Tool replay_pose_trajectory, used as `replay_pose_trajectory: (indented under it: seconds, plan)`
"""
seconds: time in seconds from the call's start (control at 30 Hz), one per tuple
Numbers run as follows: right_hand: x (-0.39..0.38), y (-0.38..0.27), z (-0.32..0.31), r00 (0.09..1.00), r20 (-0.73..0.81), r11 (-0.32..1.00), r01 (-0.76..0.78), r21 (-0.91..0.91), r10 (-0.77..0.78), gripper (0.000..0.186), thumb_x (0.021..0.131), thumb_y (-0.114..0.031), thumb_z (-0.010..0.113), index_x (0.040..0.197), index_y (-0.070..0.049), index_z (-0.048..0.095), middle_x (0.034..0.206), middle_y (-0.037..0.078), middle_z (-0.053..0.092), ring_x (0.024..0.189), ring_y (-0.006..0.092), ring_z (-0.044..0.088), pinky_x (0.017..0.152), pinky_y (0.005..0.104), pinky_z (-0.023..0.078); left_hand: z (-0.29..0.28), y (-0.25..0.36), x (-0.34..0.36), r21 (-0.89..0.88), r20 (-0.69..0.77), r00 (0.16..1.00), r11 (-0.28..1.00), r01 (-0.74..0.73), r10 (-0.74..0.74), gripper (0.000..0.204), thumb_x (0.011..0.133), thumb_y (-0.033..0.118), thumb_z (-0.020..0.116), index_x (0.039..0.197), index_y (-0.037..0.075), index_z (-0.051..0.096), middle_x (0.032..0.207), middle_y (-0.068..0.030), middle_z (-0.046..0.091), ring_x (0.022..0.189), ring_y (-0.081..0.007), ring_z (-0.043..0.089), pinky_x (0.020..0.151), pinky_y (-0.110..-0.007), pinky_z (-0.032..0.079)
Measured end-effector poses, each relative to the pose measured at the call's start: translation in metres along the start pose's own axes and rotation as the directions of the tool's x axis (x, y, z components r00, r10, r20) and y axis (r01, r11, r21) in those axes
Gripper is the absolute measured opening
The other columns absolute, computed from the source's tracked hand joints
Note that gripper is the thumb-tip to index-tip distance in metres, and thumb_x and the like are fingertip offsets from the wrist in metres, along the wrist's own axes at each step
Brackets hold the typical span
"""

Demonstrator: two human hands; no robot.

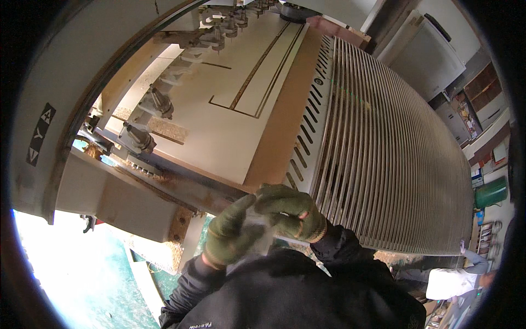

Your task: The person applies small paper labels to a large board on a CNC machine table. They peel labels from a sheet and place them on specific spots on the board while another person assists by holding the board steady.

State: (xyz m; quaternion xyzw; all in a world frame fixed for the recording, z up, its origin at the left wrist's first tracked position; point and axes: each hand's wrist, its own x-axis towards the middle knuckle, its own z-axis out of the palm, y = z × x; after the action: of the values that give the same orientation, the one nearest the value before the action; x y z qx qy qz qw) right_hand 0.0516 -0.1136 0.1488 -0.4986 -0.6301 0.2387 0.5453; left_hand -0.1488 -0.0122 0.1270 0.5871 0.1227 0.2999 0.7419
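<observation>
My left hand (231, 233), in an olive knitted glove, is raised at the lower centre, its fingers bent toward the other hand. My right hand (289, 214), gloved alike, curls its fingers at the top, touching or nearly touching the left. A pale, hazy patch lies between them; I cannot tell whether it is dust or something held. Both hands are in front of the near edge of a machine bed, where a white panel (208, 148) with dark cut grooves lies on a brown board (285, 98), beside a slotted metal strip (304, 137).
A row of tool holders (161, 101) runs along the left, inside a curved machine frame (46, 88). A ribbed metal bed (394, 164) spreads rightward. A co-worker (452, 282) in a white top is at the lower right, a hand at the bed's edge. A green bin (490, 192) stands beyond.
</observation>
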Motion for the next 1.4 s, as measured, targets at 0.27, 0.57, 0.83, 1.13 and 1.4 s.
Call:
replay_pose_trajectory:
  seconds: [0.27,0.57,0.83,1.13,1.4]
  plan:
    - [-0.006,0.018,0.004,0.990,0.072,0.991,-0.127,0.041,0.124,0.050,0.084,-0.018,0.086,0.131,-0.007,0.070,0.134,0.015,0.067,0.131,0.0326,0.060,0.110,0.0442,0.047,-0.011,-0.010,0.008,0.030,-0.038,0.997,0.998,0.062,-0.061,0.062,0.092,0.005,0.078,0.147,-0.002,0.051,0.134,-0.0155,0.067,0.120,-0.0230,0.065,0.102,-0.037,0.052]
    - [-0.043,0.046,0.005,0.935,0.088,0.928,-0.351,0.121,0.342,0.040,0.092,-0.015,0.079,0.128,-0.003,0.071,0.132,0.016,0.068,0.127,0.0323,0.063,0.110,0.0447,0.047,-0.011,-0.056,0.007,0.113,0.061,0.995,0.991,0.075,-0.082,0.057,0.094,0.003,0.075,0.147,0.000,0.053,0.130,-0.0133,0.070,0.120,-0.0201,0.065,0.103,-0.035,0.051]
    - [-0.055,0.062,0.016,0.818,0.074,0.723,-0.543,0.427,0.570,0.035,0.099,-0.017,0.069,0.130,-0.001,0.069,0.138,0.017,0.065,0.131,0.0320,0.060,0.112,0.0462,0.046,-0.019,-0.074,0.014,0.264,0.088,0.995,0.963,-0.061,0.039,0.055,0.090,0.001,0.076,0.142,0.004,0.059,0.119,-0.0155,0.075,0.108,-0.0228,0.074,0.090,-0.034,0.058]
    - [-0.036,0.060,0.042,0.770,-0.004,0.684,-0.564,0.463,0.638,0.033,0.099,-0.017,0.071,0.127,0.000,0.071,0.135,0.017,0.067,0.129,0.0305,0.062,0.111,0.0445,0.048,-0.049,-0.072,0.024,0.285,0.105,0.994,0.958,-0.026,-0.004,0.057,0.089,0.001,0.076,0.143,0.003,0.058,0.119,-0.0174,0.075,0.105,-0.0231,0.075,0.088,-0.033,0.059]
    - [-0.020,0.074,0.062,0.965,-0.110,0.971,-0.236,0.027,0.238,0.027,0.091,-0.009,0.077,0.116,0.000,0.073,0.122,0.018,0.072,0.121,0.0338,0.067,0.104,0.0447,0.052,-0.068,-0.079,0.011,0.384,-0.029,0.998,0.921,0.064,-0.057,0.028,0.093,0.005,0.074,0.120,0.003,0.067,0.106,-0.0126,0.077,0.094,-0.0162,0.073,0.081,-0.032,0.058]
